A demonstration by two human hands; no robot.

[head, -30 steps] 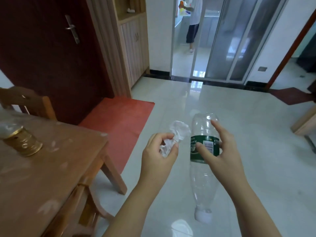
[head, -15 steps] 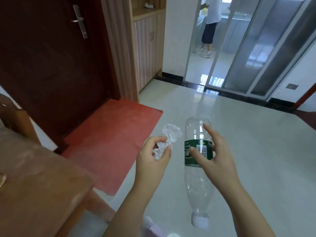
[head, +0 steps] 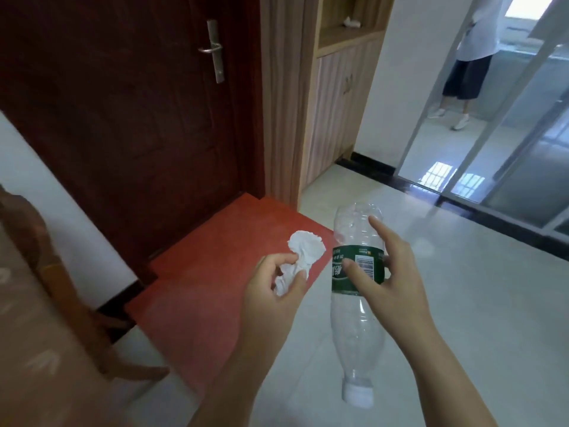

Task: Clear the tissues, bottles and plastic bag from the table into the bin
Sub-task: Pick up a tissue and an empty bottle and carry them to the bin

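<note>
A: What does the left hand point(head: 274, 291) have?

B: A crumpled white paper tissue point(head: 300, 257), pinched between thumb and curled fingers, with most of the wad sticking up above the grip.

A: And the right hand point(head: 391, 272)?

B: It is closed around a clear, empty plastic bottle with a dark green label point(head: 357, 288). Thumb and fingers clasp the label band; the index finger lies loosely up along the wider end.

A: How does the bottle sit?

B: Upside down and a little tilted, with the white screw cap point(head: 358, 395) pointing at the floor and the base uppermost. Tissue and bottle are just beside each other, both held in the air over the pale glossy tiled floor point(head: 477, 303).

A: What lies around them?

B: A red rectangular doormat point(head: 215, 272) lies below the left hand, in front of a dark brown wooden door with a metal lever handle point(head: 138, 103). A blurred edge of the brown wooden tabletop point(head: 27, 349) fills the lower left corner. Far right, beyond a sliding glass door point(head: 508, 143), another person in dark trousers point(head: 468, 69) stands.
</note>
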